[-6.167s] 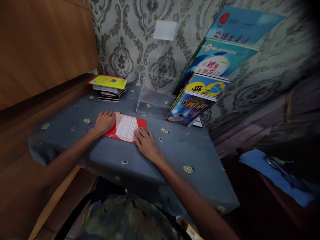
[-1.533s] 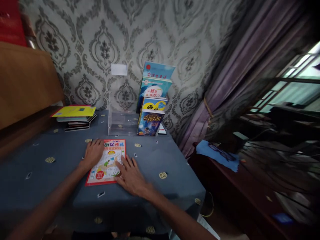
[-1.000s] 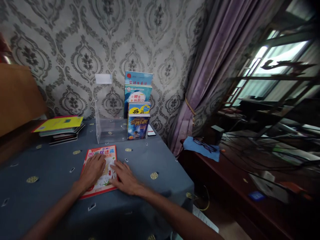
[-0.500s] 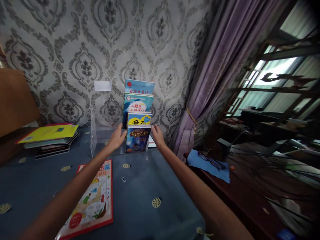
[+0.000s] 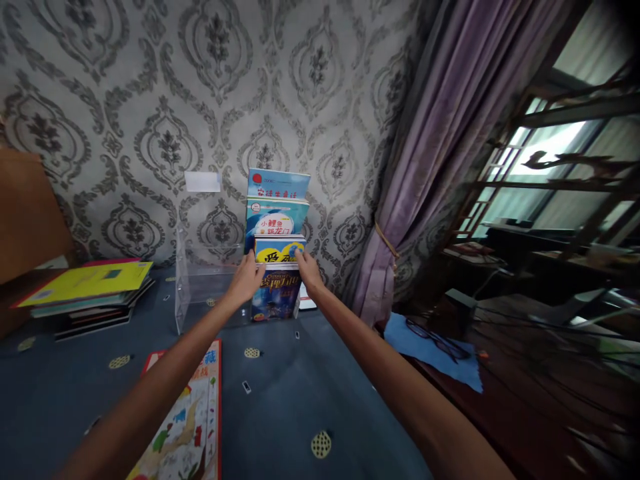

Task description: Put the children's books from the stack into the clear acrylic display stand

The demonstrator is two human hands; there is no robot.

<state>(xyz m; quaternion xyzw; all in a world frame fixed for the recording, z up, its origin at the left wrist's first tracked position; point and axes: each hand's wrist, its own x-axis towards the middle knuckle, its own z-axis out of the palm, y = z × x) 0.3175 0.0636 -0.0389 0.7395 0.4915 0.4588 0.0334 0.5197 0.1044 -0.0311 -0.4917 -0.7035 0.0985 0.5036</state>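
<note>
Small-format books stand in stepped rows in a clear acrylic rack against the wall. My left hand grips the left edge of a yellow-and-blue book, its thumb by the top of the dark blue book in front. On the opposite side my right hand holds that yellow-and-blue book, fingertips on its upper right corner. Behind it rise a teal book and, at the very back, a light blue book. The fingers behind the covers are partly hidden.
Left on the blue tablecloth lies a stack of books with a yellow cover on top. A red-bordered picture book lies flat under my left forearm. Glasses rest on a blue cloth at the right.
Both hands have shifted from the sides of the front books onto the yellow-and-blue book, with my right fingertips now over its corner. The view has tilted slightly upward.
</note>
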